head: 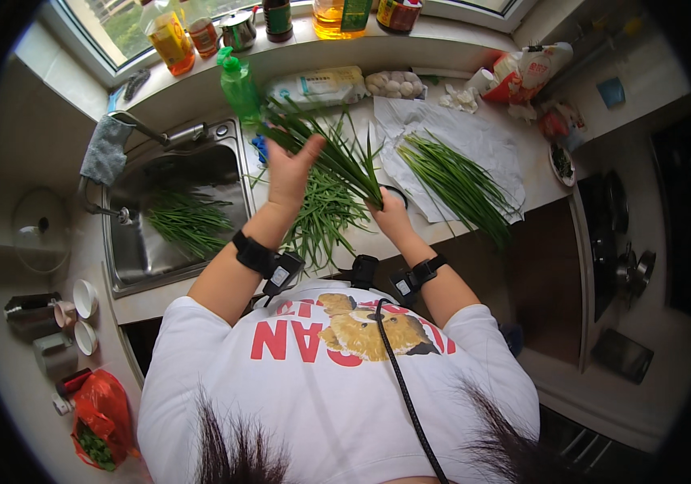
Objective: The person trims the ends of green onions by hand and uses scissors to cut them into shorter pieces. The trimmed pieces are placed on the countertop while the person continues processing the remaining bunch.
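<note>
A bunch of long green garlic chives [345, 160] is held above the counter, slanting up to the left. My right hand [391, 212] grips its lower end. At the leafy upper end is my left hand [290, 166], its thumb standing apart; the leaves partly hide its fingers, which look blurred. Below the bunch, a loose pile of green chives [327, 212] lies on the counter beside the sink. To the right, more long chives [454, 181] rest on a crumpled white paper sheet [491, 136], their ends reaching over the counter edge.
The steel sink [139, 257] on the left holds chives [191, 221], with a cloth-draped faucet [185, 133] above. A green pump bottle [238, 85], a wipes pack [321, 85] and a bag of garlic bulbs [395, 85] line the back. A small dish [562, 164] sits right.
</note>
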The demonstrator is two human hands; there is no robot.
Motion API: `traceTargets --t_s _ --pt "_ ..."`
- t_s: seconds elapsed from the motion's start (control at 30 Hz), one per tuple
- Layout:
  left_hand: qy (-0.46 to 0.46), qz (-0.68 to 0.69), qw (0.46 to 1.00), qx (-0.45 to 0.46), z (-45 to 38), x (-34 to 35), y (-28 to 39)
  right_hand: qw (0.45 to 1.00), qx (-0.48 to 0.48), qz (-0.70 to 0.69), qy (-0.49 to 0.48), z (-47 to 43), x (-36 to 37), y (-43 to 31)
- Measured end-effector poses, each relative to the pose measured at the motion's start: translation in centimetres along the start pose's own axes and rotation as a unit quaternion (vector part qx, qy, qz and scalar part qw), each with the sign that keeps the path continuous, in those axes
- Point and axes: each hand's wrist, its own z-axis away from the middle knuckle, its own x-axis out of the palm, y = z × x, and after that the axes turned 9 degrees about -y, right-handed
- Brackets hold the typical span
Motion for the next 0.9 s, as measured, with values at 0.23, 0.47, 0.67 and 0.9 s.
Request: traceTargets --t_s 0.23,0.47,0.67,0.9 --pt "-0.298 -0.604 0.708 0.213 0.3 1.5 4.9 0.972 -0.06 0.197 -0.112 -4.7 -2.1 -7.9" --pt "-0.418 -0.603 0.678 -0.047 0.0 -1.1 0.7 0.937 -0.151 0.266 -0.168 -6.3 -1.8 -10.4" --pt "-0.353 -0.476 0.788 -0.164 -0.2 -5.9 0.7 0.983 0.007 0.171 -0.068 -6.6 -3.1 -6.5" --pt "-0.27 -0.132 0.893 -0.335 0.7 -6.7 4.3 0.891 0.306 0.286 -0.175 -4.7 -0.8 2.6"
